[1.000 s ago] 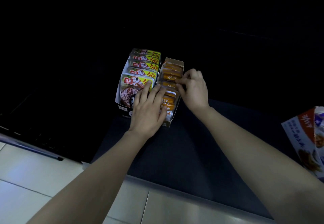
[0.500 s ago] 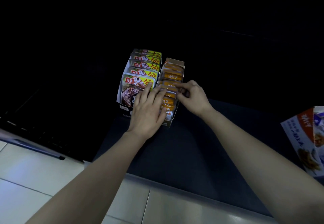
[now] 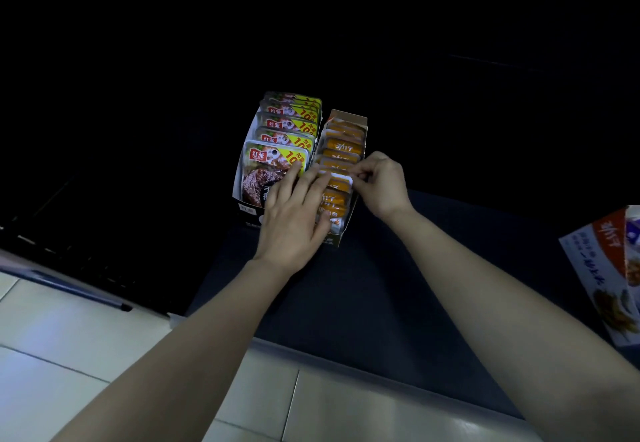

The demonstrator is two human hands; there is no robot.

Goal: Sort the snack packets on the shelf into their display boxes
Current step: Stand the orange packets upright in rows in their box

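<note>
- Orange sachets, the orange packets (image 3: pixel 341 147), stand on edge in a row inside the narrow cardboard box (image 3: pixel 350 118). It sits on the dark shelf (image 3: pixel 346 303), just right of the wider box (image 3: pixel 239 178) of beef packets (image 3: pixel 268 168).
- Head view: the right hand (image 3: pixel 384 182) pinches the top right edge of a white-edged packet (image 3: pixel 337 178) midway along the orange row. Thumb and forefinger are closed narrow on it.
- The left hand (image 3: pixel 294 213) lies flat, with straight fingers across the near packets of both boxes. It holds nothing and appears to press the rows steady.
- Each packet looks light, thin and limp, with a slick film that could slip from a loose pinch. The sealed top rim seems the stiffest place to take hold.
- The thin card of the narrow box looks light too, and likely to slide or tip if a packet is forced in. Bracing its near end makes sense.
- Near the right edge another printed carton (image 3: pixel 602 275) lies well apart from the boxes, and pale floor tiles (image 3: pixel 69 355) show nearest.
</note>
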